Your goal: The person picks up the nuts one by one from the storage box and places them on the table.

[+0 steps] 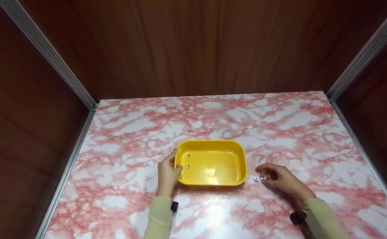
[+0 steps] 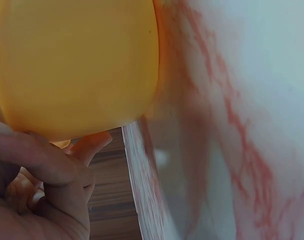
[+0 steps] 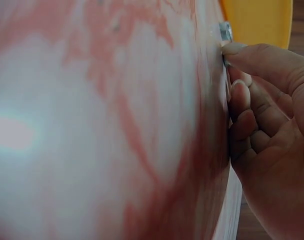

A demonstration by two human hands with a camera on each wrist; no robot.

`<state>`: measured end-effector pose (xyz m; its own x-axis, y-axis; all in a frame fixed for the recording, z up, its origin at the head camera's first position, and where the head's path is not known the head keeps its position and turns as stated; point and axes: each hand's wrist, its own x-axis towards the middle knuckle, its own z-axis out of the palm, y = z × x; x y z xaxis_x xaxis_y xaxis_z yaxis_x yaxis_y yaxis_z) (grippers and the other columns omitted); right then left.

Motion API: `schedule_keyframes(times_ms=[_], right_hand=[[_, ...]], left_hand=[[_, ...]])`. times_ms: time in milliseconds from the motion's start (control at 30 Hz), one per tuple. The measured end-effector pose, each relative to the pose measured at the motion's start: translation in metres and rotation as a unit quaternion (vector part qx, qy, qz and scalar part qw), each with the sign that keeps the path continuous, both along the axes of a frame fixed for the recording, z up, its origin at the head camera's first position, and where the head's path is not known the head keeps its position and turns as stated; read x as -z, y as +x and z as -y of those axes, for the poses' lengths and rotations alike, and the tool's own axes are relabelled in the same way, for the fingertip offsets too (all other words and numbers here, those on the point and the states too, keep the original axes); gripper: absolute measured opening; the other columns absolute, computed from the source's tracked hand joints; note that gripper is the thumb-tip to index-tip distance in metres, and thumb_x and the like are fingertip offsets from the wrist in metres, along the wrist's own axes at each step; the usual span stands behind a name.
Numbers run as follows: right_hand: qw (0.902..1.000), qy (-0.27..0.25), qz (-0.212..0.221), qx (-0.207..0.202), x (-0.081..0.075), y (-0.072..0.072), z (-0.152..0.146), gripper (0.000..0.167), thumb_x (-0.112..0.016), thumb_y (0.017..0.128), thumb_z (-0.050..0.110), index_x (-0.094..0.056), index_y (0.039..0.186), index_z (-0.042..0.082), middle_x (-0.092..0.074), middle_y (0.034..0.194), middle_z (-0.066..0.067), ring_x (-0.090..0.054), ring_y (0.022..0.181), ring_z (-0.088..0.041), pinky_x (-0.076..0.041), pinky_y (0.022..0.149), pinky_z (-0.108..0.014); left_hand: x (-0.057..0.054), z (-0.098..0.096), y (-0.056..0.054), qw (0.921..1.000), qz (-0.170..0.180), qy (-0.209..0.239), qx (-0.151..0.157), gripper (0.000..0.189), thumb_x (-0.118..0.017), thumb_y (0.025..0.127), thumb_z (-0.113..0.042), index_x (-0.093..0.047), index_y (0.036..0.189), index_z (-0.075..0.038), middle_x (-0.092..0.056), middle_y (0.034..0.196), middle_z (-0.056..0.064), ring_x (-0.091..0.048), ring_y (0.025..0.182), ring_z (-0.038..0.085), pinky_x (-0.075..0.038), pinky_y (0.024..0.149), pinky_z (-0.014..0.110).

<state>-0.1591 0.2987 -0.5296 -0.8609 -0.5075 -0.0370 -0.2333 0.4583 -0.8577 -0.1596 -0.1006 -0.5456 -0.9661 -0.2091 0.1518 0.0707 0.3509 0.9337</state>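
A shallow yellow plastic bin (image 1: 210,181) stands on the table. My left hand (image 1: 168,171) grips its left wall, with the thumb over the rim and the fingers outside; the left wrist view shows the bin's outer wall (image 2: 82,65) above the bent fingers. Two small silver nuts (image 1: 188,155) lie inside, near the left wall. To the right of the bin, my right hand (image 1: 281,179) pinches another small nut (image 1: 262,178) at table level, mostly covered by thumb and fingertip. Just beside it sits a loose nut (image 3: 225,31).
The tabletop (image 1: 130,159) has a red and white marbled pattern and reflects light in front of the bin. Dark wood-grain panels (image 1: 196,49) with metal edge strips (image 1: 64,73) enclose it at the back and both sides.
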Motion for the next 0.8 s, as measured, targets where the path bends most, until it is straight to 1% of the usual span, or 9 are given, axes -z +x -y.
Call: schedule_keyframes(times_ms=[267, 467, 533, 667, 800], right_hand=[[1.0000, -0.003, -0.005, -0.003, 0.001, 0.000, 0.000, 0.038, -0.069, 0.080, -0.007, -0.061, 0.117, -0.004, -0.062, 0.092, -0.018, -0.056, 0.077, -0.028, -0.047, 0.065, -0.024], [0.9999, -0.007, -0.001, -0.010, 0.002, -0.002, -0.001, 0.040, -0.070, 0.079, -0.007, -0.060, 0.118, -0.005, -0.062, 0.093, -0.020, -0.056, 0.078, -0.029, -0.048, 0.065, -0.024], [0.9999, -0.010, -0.002, -0.013, 0.006, -0.003, -0.003, 0.042, -0.070, 0.079, -0.007, -0.059, 0.119, -0.005, -0.062, 0.094, -0.020, -0.056, 0.078, -0.029, -0.048, 0.065, -0.024], [0.9996, -0.016, -0.010, -0.021, 0.018, -0.007, -0.011, 0.045, -0.071, 0.080, -0.004, -0.058, 0.123, -0.002, -0.063, 0.096, -0.018, -0.056, 0.077, -0.025, -0.047, 0.064, -0.023], [0.9991, -0.031, -0.003, -0.028, 0.026, -0.011, -0.019, 0.048, -0.071, 0.082, 0.001, -0.056, 0.127, 0.001, -0.063, 0.099, -0.015, -0.057, 0.080, -0.024, -0.048, 0.066, -0.023]], left_hand=[[0.000, 0.000, -0.001, 1.0000, 0.001, 0.003, -0.002, 0.069, -0.061, 0.068, 0.020, -0.054, 0.134, 0.001, -0.067, 0.099, 0.024, -0.067, 0.088, 0.033, -0.056, 0.065, 0.031], [0.002, 0.001, -0.001, 0.9999, 0.009, 0.012, -0.004, 0.070, -0.059, 0.067, 0.021, -0.055, 0.133, -0.002, -0.067, 0.101, 0.024, -0.067, 0.088, 0.032, -0.056, 0.062, 0.031], [0.002, 0.001, -0.001, 0.9999, 0.010, 0.012, -0.003, 0.070, -0.059, 0.068, 0.020, -0.055, 0.133, -0.002, -0.067, 0.101, 0.024, -0.067, 0.087, 0.032, -0.056, 0.062, 0.031], [0.001, 0.001, -0.001, 1.0000, 0.006, 0.007, -0.002, 0.069, -0.060, 0.068, 0.019, -0.055, 0.134, -0.002, -0.067, 0.099, 0.024, -0.067, 0.086, 0.032, -0.056, 0.062, 0.030], [0.000, 0.001, -0.001, 1.0000, -0.001, 0.002, -0.002, 0.069, -0.061, 0.068, 0.020, -0.056, 0.133, -0.002, -0.067, 0.100, 0.023, -0.067, 0.085, 0.032, -0.055, 0.062, 0.030]])
